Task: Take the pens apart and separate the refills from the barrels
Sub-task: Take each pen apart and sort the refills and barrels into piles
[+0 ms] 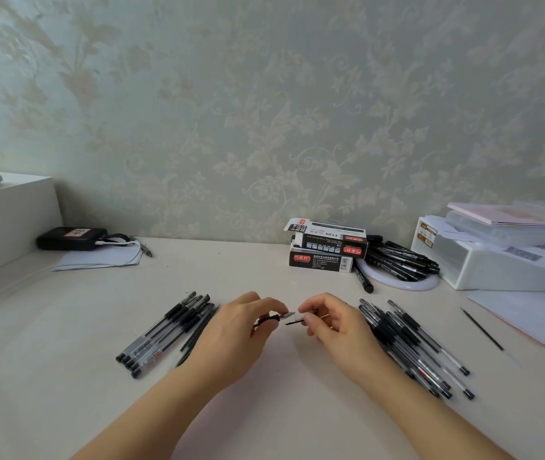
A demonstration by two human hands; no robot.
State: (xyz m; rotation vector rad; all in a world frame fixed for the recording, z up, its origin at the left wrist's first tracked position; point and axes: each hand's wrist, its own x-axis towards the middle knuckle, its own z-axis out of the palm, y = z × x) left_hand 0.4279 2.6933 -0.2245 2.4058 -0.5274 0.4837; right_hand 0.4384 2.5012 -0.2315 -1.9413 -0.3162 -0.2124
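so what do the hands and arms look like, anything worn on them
Both are bare: the left hand and right hand show no gloves, rings or watch, and the forearms are uncovered with no sleeves in view. Fingernails look short and unpainted.

I see a pale table [264, 410]. Left of its two stacked pen boxes [326, 249] lie papers [102, 258]; nearer me, pen piles [168, 330] and [417, 346]; right, a white box [497, 267].
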